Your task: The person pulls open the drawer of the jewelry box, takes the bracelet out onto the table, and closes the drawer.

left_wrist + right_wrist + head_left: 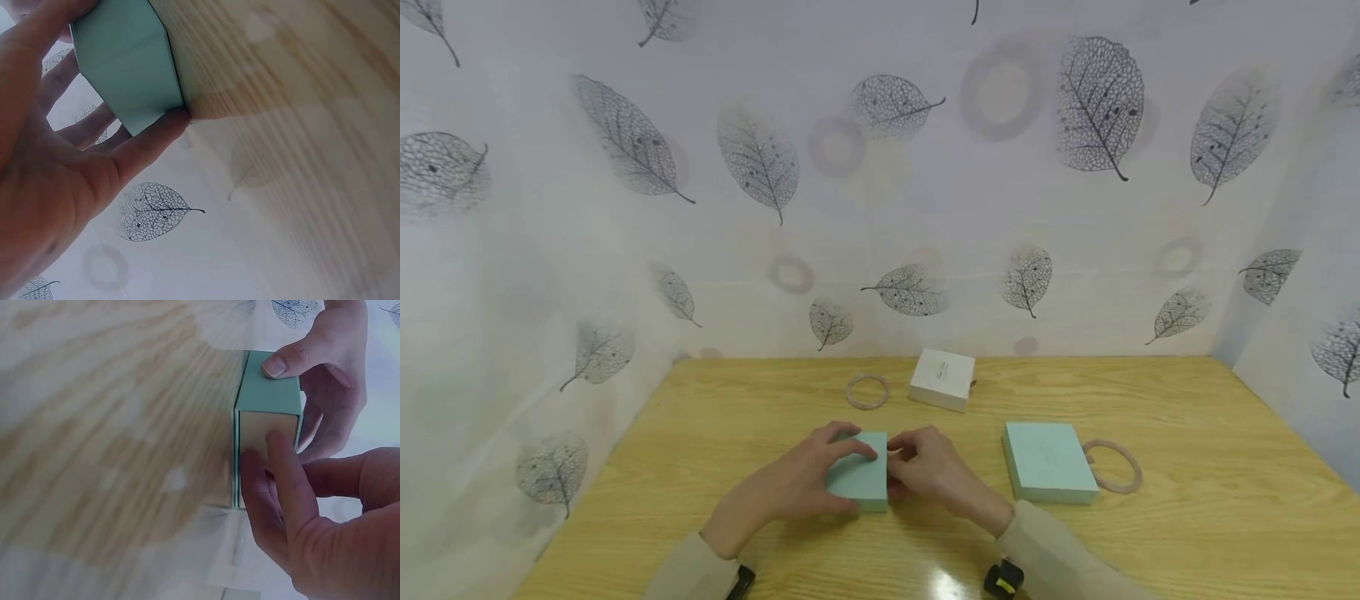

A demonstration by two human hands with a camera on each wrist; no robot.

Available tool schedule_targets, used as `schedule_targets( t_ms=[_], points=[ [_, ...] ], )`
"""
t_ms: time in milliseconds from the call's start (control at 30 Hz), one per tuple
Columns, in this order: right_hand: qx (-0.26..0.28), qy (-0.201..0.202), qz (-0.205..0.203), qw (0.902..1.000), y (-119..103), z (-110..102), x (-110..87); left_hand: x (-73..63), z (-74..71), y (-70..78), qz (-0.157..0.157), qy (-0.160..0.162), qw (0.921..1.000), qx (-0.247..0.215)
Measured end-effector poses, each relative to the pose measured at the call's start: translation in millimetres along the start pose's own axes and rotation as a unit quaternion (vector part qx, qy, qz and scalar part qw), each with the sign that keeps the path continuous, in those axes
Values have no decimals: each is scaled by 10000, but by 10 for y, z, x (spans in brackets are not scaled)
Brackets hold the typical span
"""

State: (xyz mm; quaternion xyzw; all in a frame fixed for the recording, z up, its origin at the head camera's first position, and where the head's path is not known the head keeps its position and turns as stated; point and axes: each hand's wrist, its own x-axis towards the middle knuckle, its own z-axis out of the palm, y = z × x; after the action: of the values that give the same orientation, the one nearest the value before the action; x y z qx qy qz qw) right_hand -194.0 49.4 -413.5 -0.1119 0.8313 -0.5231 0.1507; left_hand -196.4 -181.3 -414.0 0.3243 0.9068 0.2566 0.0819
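A small mint green box lies on the table in front of me. My left hand holds it, with the thumb along the near side and the other fingers spread over the top and far side. In the right wrist view, the box's right end shows a cream inner panel framed by the green sleeve. My right hand has its thumb and fingers drawn together against that panel. The fingers hide whatever is pinched between them. The panel appears level with the sleeve's edge.
A larger mint green box sits to the right, beside a pale pink ring-shaped bangle. Toward the back are a white box with a small brown tab and another pale bangle. Leaf-patterned cloth surrounds the wooden table.
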Motion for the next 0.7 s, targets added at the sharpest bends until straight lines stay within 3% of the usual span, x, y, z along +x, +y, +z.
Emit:
schedule_targets(
  t_ms=[267,700],
  points=[
    [37,-155,-115,9998,-56,-119,-83,-3,-6,28,-52,41,9999,125],
    [-158,43,-321,9994,3,-343,-241,-11,-19,16,-151,-7,9998,87]
  ],
)
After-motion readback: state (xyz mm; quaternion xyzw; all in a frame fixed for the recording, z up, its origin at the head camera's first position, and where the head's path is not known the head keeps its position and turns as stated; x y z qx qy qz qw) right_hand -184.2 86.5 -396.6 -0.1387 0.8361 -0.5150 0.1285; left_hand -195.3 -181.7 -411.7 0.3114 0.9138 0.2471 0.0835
